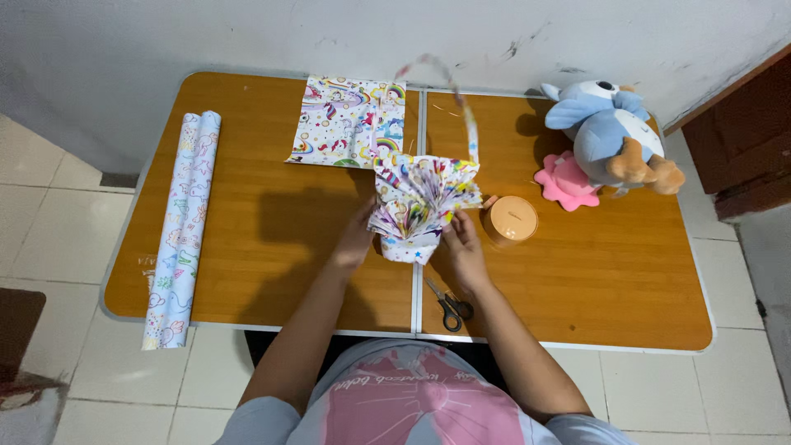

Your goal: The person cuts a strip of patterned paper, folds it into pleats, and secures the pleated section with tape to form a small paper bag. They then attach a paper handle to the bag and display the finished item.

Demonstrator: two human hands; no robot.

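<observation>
The wrapped bundle point(418, 206) stands near the middle of the desk point(272, 239), just right of its centre seam. Its paper is white with a bright rainbow-and-unicorn print, gathered at the base and fanned into pleats at the top. A thin strip of ribbon point(470, 124) curls up from it toward 12 o'clock. The left hand point(356, 239) presses the bundle's lower left side, its grip closed on the paper; the right hand point(463, 243) pinches the pleats at the right edge. At 3 o'clock a round orange tape roll point(509, 220) lies just beside it. Scissors point(449, 306) lie at 6 o'clock, a flat sheet of the same paper point(346, 122) at 11, a paper roll point(181, 227) at 9, and a blue plush toy point(610, 136) at 2.
</observation>
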